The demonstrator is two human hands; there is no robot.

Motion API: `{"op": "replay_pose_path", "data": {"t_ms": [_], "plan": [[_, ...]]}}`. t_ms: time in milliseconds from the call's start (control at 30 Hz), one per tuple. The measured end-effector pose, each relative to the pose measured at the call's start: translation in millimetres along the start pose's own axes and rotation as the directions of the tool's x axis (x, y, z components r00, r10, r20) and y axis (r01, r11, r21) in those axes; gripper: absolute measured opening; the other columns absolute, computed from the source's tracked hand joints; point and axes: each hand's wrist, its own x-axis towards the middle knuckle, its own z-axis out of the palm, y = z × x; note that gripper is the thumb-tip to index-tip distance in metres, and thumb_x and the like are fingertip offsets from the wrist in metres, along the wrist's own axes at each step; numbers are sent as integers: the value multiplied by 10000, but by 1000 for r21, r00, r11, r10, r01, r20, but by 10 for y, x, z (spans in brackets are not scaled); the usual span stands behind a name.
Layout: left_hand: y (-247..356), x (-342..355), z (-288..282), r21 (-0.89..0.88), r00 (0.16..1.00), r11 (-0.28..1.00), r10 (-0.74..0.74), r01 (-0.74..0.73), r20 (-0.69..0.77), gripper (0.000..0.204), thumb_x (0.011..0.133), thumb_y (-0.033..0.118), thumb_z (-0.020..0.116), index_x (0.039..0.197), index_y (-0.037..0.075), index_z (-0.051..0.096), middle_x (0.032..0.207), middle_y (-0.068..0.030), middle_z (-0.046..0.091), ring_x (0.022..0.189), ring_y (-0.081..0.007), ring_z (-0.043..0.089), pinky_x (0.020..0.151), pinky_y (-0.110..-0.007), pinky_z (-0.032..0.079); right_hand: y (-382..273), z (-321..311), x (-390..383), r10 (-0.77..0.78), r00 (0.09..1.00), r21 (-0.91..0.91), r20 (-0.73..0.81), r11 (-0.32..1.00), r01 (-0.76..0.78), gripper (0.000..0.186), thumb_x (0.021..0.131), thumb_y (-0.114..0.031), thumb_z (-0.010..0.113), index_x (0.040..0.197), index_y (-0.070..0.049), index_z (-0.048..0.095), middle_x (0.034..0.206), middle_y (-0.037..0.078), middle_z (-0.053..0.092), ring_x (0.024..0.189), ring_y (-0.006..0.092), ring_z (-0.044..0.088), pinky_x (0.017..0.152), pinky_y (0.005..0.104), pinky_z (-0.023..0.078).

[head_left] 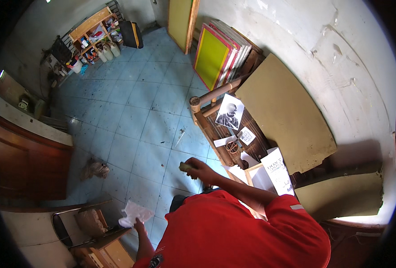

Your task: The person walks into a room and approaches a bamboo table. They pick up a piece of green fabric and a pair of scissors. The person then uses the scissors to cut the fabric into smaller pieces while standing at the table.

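My right hand (199, 170) reaches forward over the floor with its fingers closed round a small yellowish-green, lumpy piece (185, 167). Most of that piece is covered by the fingers, and I cannot tell its kind. Lower and to the left, my left hand (139, 226) grips a crumpled white plastic bag (134, 213), which spreads out above the fingers. To the right of my right hand stands a bamboo bench (224, 154). A printed picture (230, 112), a small white card (246, 136) and a brown ring-shaped thing (232, 146) lie on it.
Blue floor tiles (135, 120) carry dark stains and a crumpled bag (97, 169). Framed screens (213, 58) lean on the wall beyond the bench. A large brown board (287, 116) rests behind it. A wooden shelf unit (93, 29) stands far left; a chair (63, 230) is near left.
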Motion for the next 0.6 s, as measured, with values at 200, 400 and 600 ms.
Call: {"op": "replay_pose_path", "data": {"t_ms": [200, 400, 600], "plan": [[-320, 299, -76, 472, 990, 871, 124, -139, 61, 553, 857, 388, 585, 1241, 11, 460, 943, -268, 618, 787, -410, 613, 748, -503, 475, -149, -272, 771, 20, 996, 840, -91, 538, 66, 500, 907, -352, 475, 1327, -85, 426, 1281, 83, 513, 1132, 252, 520, 938, 374, 384], [521, 1320, 164, 777, 885, 433, 308, -458, 350, 488, 850, 273, 587, 1297, 153, 432, 911, -275, 629, 783, -410, 616, 720, -475, 468, -718, -149, 1429, -97, 974, 876, -204, 426, 226, 417, 920, -289, 482, 1275, -70, 455, 1165, 92, 558, 1041, 235, 557, 854, 346, 464], [2486, 2480, 279, -258, 988, 962, 118, -88, 103, 630, 903, 431, 507, 1280, -70, 438, 1266, -162, 525, 1049, -290, 581, 863, -376, 451, -864, 368, 2275, -120, 954, 792, -275, 534, 295, 437, 932, -353, 471, 1293, -107, 454, 1175, 66, 559, 1045, 222, 550, 861, 351, 435]]}}
